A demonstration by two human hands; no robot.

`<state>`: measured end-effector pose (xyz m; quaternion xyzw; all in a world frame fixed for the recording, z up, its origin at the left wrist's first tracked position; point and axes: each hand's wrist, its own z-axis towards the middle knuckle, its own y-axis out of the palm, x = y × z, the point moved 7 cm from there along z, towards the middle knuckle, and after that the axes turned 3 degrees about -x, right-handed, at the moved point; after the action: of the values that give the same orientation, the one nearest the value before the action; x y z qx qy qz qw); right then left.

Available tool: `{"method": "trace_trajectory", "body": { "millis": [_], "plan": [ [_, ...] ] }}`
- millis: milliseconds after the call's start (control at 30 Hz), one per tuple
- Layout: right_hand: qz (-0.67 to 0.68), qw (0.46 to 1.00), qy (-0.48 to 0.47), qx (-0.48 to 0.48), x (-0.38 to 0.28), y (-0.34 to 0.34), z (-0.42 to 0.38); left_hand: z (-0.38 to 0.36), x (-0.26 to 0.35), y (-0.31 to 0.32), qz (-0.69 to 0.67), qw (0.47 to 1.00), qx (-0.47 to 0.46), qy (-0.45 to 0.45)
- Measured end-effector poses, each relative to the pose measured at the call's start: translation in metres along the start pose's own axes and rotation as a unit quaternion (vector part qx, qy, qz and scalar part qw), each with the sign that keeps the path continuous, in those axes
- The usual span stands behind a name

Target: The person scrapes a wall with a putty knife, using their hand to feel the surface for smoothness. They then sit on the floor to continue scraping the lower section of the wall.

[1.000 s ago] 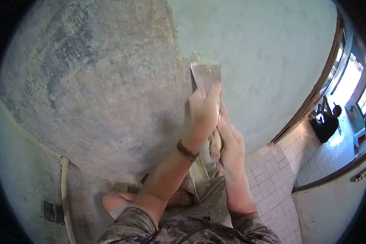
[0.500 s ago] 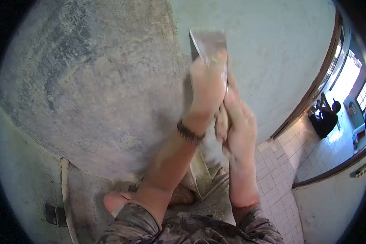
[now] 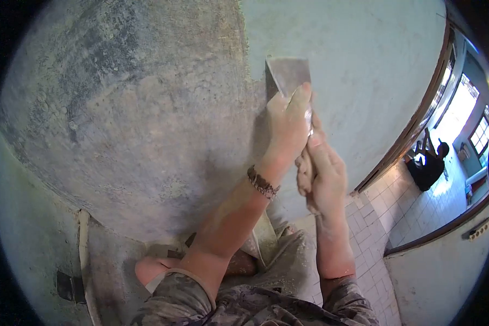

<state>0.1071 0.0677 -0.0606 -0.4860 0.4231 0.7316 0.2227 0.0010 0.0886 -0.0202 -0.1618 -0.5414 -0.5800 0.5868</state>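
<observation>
Both of my hands are closed around a wide-bladed scraper (image 3: 293,73), its metal blade pointing up the wall. My left hand (image 3: 289,122), with a bracelet at the wrist, grips it close below the blade, thumb laid along it. Lower down, my right hand (image 3: 327,171) is wrapped around the handle end, which the fingers mostly hide. The blade overlaps the pale green paint (image 3: 358,70) of the wall, just right of its ragged edge. Left of that edge spreads a bare, rough grey patch (image 3: 146,125).
A pipe (image 3: 87,261) runs down the lower left wall beside a dark box (image 3: 70,287). At right, past a brown door frame (image 3: 413,127), a person (image 3: 430,165) in dark clothes is low on the tiled floor (image 3: 375,233). A multi-socket strip (image 3: 480,230) is at the far right.
The scraper and both hands have come down the wall in view and slightly right, still gripped the same way. The view has shifted a little, and the hands look less blurred.
</observation>
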Motion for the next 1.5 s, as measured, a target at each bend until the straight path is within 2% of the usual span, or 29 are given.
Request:
{"method": "trace_trajectory", "body": {
  "millis": [67,100,200,233,367,467,533,600,667,733,833,867,933,1000,1133,1233,1333,1367,1500],
  "plan": [
    [-0.036,0.999,0.000,-0.003,0.024,-0.009,-0.005,-0.009,-0.025,-0.016,0.035,0.999,0.027,-0.031],
    [-0.006,1.000,-0.014,0.004,0.027,-0.007,-0.007,-0.010,-0.022,-0.017,0.049,0.998,0.028,0.008],
    [-0.014,1.000,-0.016,0.019,0.014,0.000,0.001,0.006,-0.012,-0.014,0.045,0.997,0.034,0.043],
    [-0.013,0.999,-0.047,0.000,-0.001,0.005,0.006,0.014,-0.001,-0.007,0.060,0.997,0.019,0.051],
    [0.039,0.999,-0.009,0.011,-0.002,0.001,0.009,0.007,0.006,0.006,0.007,1.000,0.002,-0.005],
    [-0.004,1.000,0.001,0.020,0.017,-0.008,-0.001,0.007,-0.018,-0.012,0.065,0.997,0.033,-0.007],
    [0.013,1.000,-0.018,-0.010,0.010,0.004,0.007,0.010,-0.007,-0.008,0.040,0.998,0.028,0.046],
    [0.017,0.998,-0.057,0.026,-0.013,0.010,0.014,0.022,0.017,0.005,0.024,0.999,0.004,0.043],
    [0.028,0.999,-0.043,0.012,-0.030,0.015,0.016,0.028,0.026,0.013,0.002,0.999,-0.013,0.033],
    [0.036,0.998,-0.040,-0.011,-0.031,0.019,0.015,0.030,0.033,0.016,0.014,0.998,-0.014,0.064],
    [0.018,0.998,-0.063,0.004,-0.013,0.013,0.006,0.015,0.006,0.000,0.008,1.000,-0.002,0.029],
    [0.024,0.999,-0.042,0.001,-0.007,0.012,0.004,0.020,0.005,-0.001,0.007,0.999,-0.003,0.038],
    [0.031,0.999,-0.022,-0.002,-0.009,0.017,0.008,0.021,0.020,0.001,0.035,0.994,-0.002,0.104],
    [0.039,0.995,-0.085,-0.017,-0.035,0.028,0.023,0.039,0.045,0.013,0.019,0.995,-0.016,0.093],
    [0.008,0.997,-0.076,0.002,-0.067,0.041,0.029,0.044,0.078,0.033,-0.001,0.998,-0.014,0.068],
    [-0.009,0.997,-0.081,-0.013,-0.042,0.028,0.013,0.026,0.045,0.017,-0.013,0.998,0.004,0.064],
    [-0.018,0.999,-0.040,0.003,-0.025,0.021,0.006,0.019,0.023,0.007,0.018,0.999,0.005,0.049],
    [0.001,0.998,-0.065,-0.006,-0.033,0.025,0.008,0.026,0.033,0.010,0.031,0.991,0.016,0.130],
    [0.002,0.997,-0.078,0.005,-0.073,0.043,0.023,0.043,0.076,0.035,0.006,0.998,-0.033,0.062]
  ]
}}
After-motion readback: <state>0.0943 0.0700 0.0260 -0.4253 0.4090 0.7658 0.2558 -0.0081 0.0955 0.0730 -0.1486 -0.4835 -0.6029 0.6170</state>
